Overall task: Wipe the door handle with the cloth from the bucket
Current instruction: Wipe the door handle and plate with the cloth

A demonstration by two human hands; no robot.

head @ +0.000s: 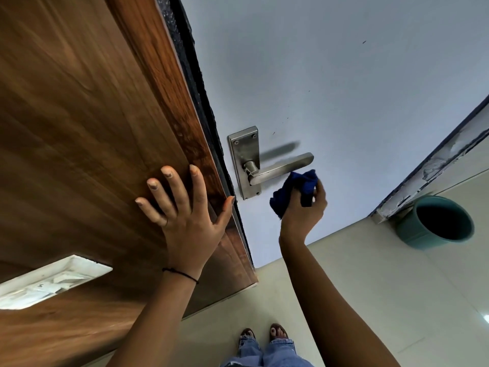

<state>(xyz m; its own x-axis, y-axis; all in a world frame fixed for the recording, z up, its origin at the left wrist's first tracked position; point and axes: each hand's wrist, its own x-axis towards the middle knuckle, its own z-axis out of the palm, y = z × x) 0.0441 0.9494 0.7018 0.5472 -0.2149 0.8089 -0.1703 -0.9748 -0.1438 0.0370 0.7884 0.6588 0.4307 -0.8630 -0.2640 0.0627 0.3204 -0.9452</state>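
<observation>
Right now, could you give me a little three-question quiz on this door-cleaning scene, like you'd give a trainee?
1. True or false: the right hand holds the blue cloth.
2. What does the left hand rest on? A) the bucket B) the brown wood panel C) the handle
3. Fill in: the cloth sits just below the handle's ____ end.

Key:
1. True.
2. B; its fingers are spread flat on the wood.
3. Free, meaning the lever tip, away from the metal plate.
</observation>
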